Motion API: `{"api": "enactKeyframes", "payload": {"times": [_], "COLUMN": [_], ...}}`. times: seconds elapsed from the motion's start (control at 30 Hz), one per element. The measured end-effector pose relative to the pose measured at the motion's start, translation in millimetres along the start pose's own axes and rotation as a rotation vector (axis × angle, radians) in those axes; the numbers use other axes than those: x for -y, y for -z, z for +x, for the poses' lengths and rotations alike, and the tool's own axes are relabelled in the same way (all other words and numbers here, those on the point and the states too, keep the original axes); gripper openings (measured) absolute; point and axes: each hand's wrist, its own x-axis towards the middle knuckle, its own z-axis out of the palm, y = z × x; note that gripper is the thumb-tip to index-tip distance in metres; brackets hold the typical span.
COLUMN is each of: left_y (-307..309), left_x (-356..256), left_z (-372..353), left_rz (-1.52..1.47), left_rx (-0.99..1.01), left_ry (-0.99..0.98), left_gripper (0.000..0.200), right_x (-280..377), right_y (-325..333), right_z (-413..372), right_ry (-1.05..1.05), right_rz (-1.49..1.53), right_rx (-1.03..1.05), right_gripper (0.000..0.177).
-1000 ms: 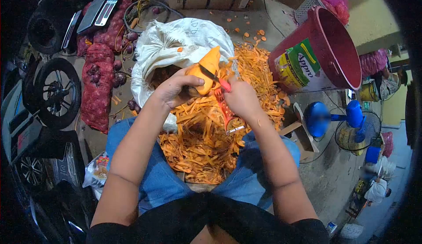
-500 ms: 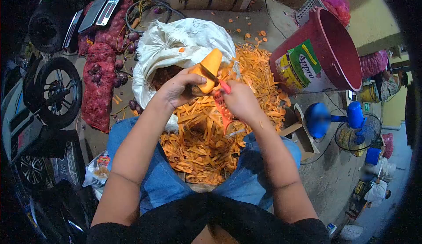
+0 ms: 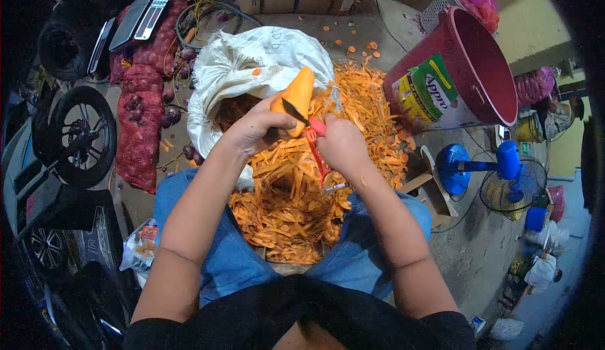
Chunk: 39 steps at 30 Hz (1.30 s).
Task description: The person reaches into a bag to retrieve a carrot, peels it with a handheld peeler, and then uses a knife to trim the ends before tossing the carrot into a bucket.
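A peeled orange carrot is in my left hand, its tapered end pointing up and away. My right hand is closed round a red-handled tool; a knife with a dark blade lies against the carrot, and a red slotted peeler hangs below the same hand. Under both hands spreads a heap of orange peelings. Just beyond my left hand lies an open white woven sack.
A tall maroon bucket leans at the right, near a blue fan and an open cardboard box. Red net sacks of onions and a wheel stand left. A distant person is at far right.
The knife blade has turned and shows more fully across the carrot. The carrot stands slightly more upright, and the peeler has swung more edge-on. The whole view has shifted a little.
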Motion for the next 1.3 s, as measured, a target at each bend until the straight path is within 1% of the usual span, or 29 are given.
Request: {"api": "enactKeyframes", "payload": {"times": [0.07,0.17,0.23,0.33,0.4,0.47,0.5,0.53,0.57,0.63,0.7,0.73,0.8,0.83,0.87,0.93,1.0,1.07,1.1,1.13,1.2,1.23,1.3], "left_y": [-0.2,0.2,-0.2,-10.6,-14.1,-23.2,-21.0,-19.2,-20.4,-8.3,0.1,1.9,2.0,1.1,0.0,-1.3,-3.1,-0.9,-0.2,-0.1,-0.9,-1.3,-1.4], "left_x": [0.2,1.5,0.2,-6.0,5.7,1.4,-0.5,-3.6,-9.2,-3.0,0.4,0.1,-2.2,-5.0,-6.3,-6.0,-11.7,-8.4,-8.0,-7.7,-7.1,-6.6,-4.9], "left_z": [-1.1,-1.3,-3.4,-11.2,-17.8,-22.1,-22.2,-22.5,-24.2,-17.0,-12.4,-10.7,-10.4,-11.4,-11.3,-9.5,-11.2,-6.4,-4.9,-3.8,-1.9,-0.7,2.1], "left_rz": [-0.012,-0.023,-0.019,-0.012,-0.009,0.003,-0.015,-0.032,-0.074,-0.051,-0.029,-0.057,-0.083,-0.106,-0.128,-0.16,-0.294,-0.244,-0.248,-0.251,-0.226,-0.218,-0.213], "left_rx": [0.016,0.009,-0.065,-0.007,0.038,0.024,0.076,0.127,0.132,0.102,0.068,0.05,0.033,0.018,0.005,-0.004,0.005,0.018,0.006,-0.008,-0.017,-0.028,-0.037], "left_ry": [0.012,-0.024,-0.016,-0.019,0.052,0.04,0.023,0.0,0.056,0.039,0.027,0.011,-0.007,-0.01,-0.011,-0.043,0.023,-0.009,-0.007,-0.005,0.0,-0.001,0.0], "left_gripper": [0.058,0.057,0.057,0.061,0.066,0.069,0.07,0.07,0.07,0.07,0.069,0.067,0.066,0.064,0.063,0.061,0.054,0.053,0.053,0.053,0.054,0.054,0.053], "right_x": [-4.1,-5.4,-4.7,-14.5,-40.4,-84.7,-95.5,-93.2,-88.9,-84.8,-71.9,-62.4,-33.4,-27.4,-22.5,-15.9,-19.3,-28.9,-38.0,-44.0,-48.4,-48.4,-48.1], "right_y": [-3.4,-7.6,-12.3,-19.1,-8.3,-40.2,-54.9,-58.3,-59.0,-57.5,-40.3,-28.9,-1.3,0.6,0.8,-0.7,-3.5,-2.4,-2.4,-0.3,4.7,7.9,7.6], "right_z": [2.9,6.2,10.3,21.3,39.4,59.3,64.2,66.3,68.5,69.8,65.0,60.4,43.3,37.3,30.5,17.9,15.4,19.4,23.6,24.8,25.7,24.5,22.7], "right_ry": [0.013,0.021,0.017,-0.019,-0.272,-0.314,-0.349,-0.345,-0.35,-0.35,-0.316,-0.311,-0.166,-0.095,-0.097,-0.01,0.009,-0.12,-0.141,-0.142,-0.153,-0.182,-0.165], "right_rz": [0.003,0.008,0.013,0.035,0.172,0.124,0.075,0.075,0.092,0.103,0.393,0.393,0.428,0.309,0.309,0.006,-0.01,-0.052,-0.07,-0.07,-0.034,-0.045,-0.048], "right_rx": [-0.012,-0.028,-0.037,-0.086,0.085,0.079,0.076,0.076,0.055,0.038,-0.044,-0.041,-0.111,-0.166,-0.169,-0.16,-0.145,-0.134,-0.169,-0.172,-0.251,-0.254,-0.26], "right_gripper": [0.017,0.017,0.016,0.017,0.02,0.022,0.024,0.024,0.025,0.026,0.023,0.023,0.026,0.024,0.024,0.022,0.022,0.022,0.022,0.022,0.022,0.022,0.021]}}
